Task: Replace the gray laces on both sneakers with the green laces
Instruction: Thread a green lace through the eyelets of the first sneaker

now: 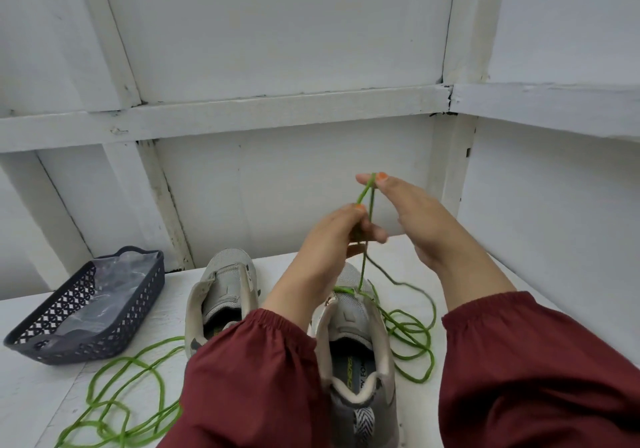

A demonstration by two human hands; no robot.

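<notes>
We pinch the green lace [363, 267] taut above the sneaker [360, 316]: left hand [329, 239] low, right hand [415, 219] up top. Probably pulling slack through the eyelets.

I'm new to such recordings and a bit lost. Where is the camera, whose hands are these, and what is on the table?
There is no machine here: a single camera worn on a person's head looks down at their own two hands. On the white table stand two gray sneakers. The left hand and the right hand both hold one green lace, which rises from the nearer sneaker. The other sneaker shows no lace. A second green lace lies loose at the left, near a dark basket holding clear plastic.
</notes>
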